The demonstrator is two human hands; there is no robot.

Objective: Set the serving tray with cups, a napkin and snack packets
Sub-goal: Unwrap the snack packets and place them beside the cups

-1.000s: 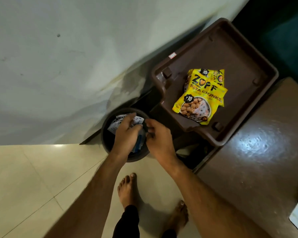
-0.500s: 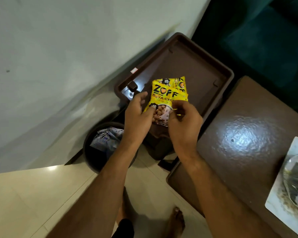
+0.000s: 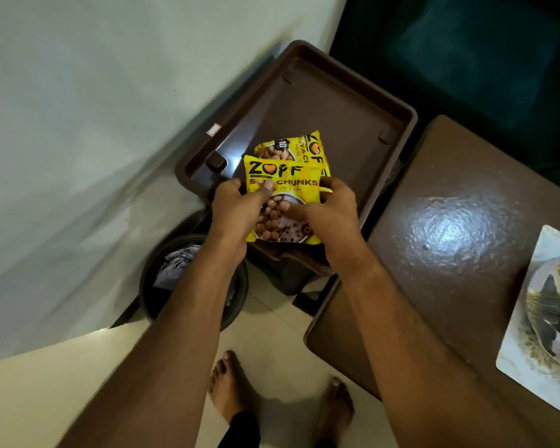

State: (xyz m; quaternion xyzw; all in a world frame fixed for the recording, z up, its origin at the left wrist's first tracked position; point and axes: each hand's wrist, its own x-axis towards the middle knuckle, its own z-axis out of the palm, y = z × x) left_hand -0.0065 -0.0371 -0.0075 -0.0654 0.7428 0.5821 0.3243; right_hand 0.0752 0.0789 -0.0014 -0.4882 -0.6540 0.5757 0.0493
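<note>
A brown plastic tray [image 3: 346, 101] sits by the wall. Two yellow soya-chunk snack packets lie in its near half. My left hand [image 3: 236, 208] and my right hand [image 3: 330, 208] both grip the top packet [image 3: 282, 176], one at each side, thumbs pressed on its front. The second packet [image 3: 307, 147] lies under it, showing only its far part. I see no cups or napkin.
A dark round bin [image 3: 194, 286] with crumpled wrappers stands on the floor below the tray, by the white wall [image 3: 94, 124]. A brown table [image 3: 459, 221] at the right carries a printed mat [image 3: 537, 318]. My bare feet are on the pale tiles.
My hands left the bin, came up to the tray and took hold of the top packet. In the last half second they hold it a little flatter, facing me.
</note>
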